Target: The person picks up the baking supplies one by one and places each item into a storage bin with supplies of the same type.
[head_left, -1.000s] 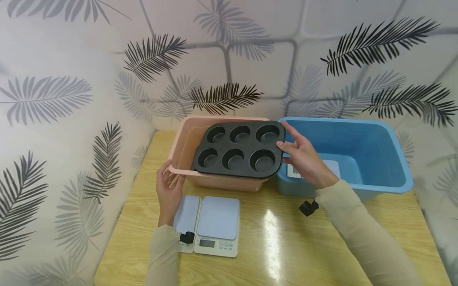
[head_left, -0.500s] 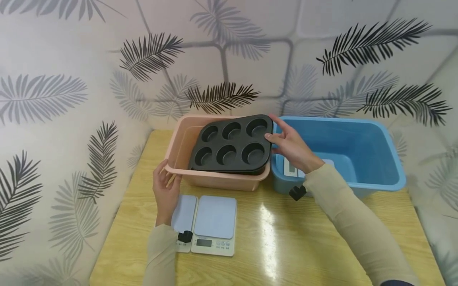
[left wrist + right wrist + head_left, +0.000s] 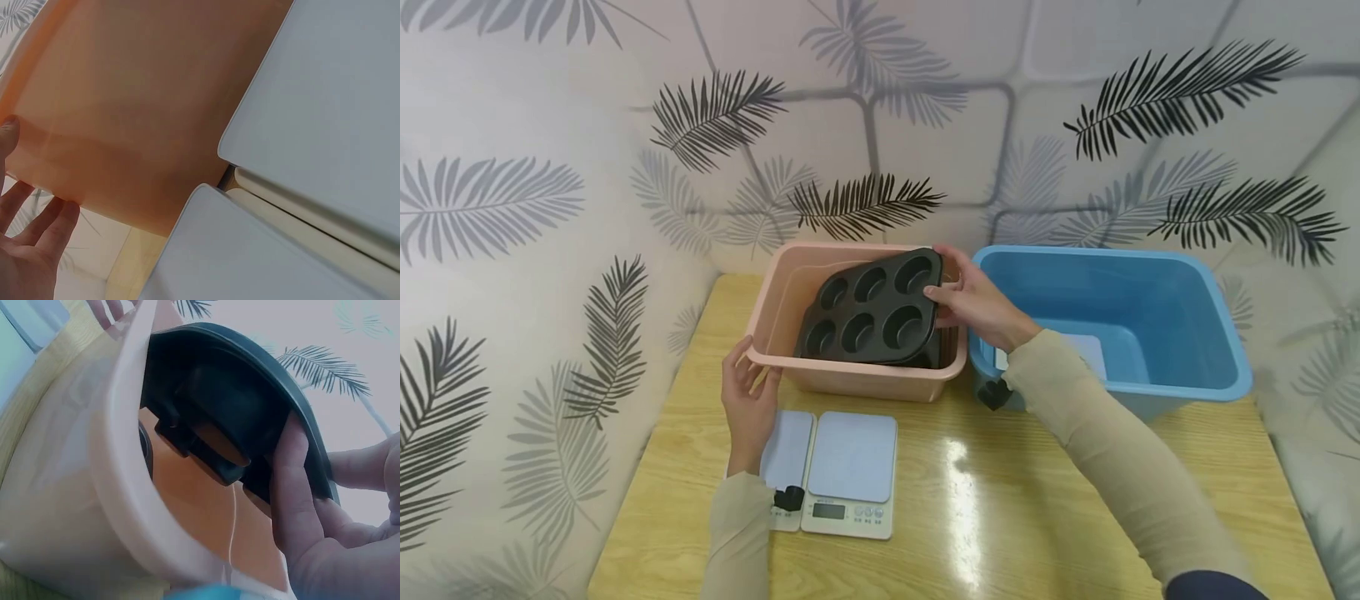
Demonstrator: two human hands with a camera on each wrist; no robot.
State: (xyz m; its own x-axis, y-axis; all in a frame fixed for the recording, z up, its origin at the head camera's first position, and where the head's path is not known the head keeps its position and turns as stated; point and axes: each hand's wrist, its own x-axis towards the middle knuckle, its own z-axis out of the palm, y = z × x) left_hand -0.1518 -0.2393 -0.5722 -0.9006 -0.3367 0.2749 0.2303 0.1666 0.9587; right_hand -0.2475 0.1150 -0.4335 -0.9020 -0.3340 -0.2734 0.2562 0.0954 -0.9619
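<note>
My right hand (image 3: pixel 981 304) pinches the right edge of a black muffin tin (image 3: pixel 880 308), thumb on top and fingers beneath. The tin is tilted inside a pink bin (image 3: pixel 865 383), its right end raised and its left end lower. In the right wrist view, the tin's underside (image 3: pixel 219 400) shows, with fingers under its rim. Another dark object (image 3: pixel 145 450) sits lower in the bin, mostly hidden. At the bin's front left corner, my left hand (image 3: pixel 751 408) holds the rim. The left wrist view shows the fingers (image 3: pixel 59 228) against the bin's wall (image 3: pixel 125 125).
A blue bin (image 3: pixel 1187 312) stands close on the right, with a white kitchen scale (image 3: pixel 1086 354) inside it. In front of the pink bin, two more white kitchen scales (image 3: pixel 850 467) lie side by side on the wooden table (image 3: pixel 1037 517). A patterned wall rises behind.
My right hand has moved left with the muffin tin, from over the blue bin's edge to within the pink bin, and the tin is tilted more steeply. The left hand keeps its place.
</note>
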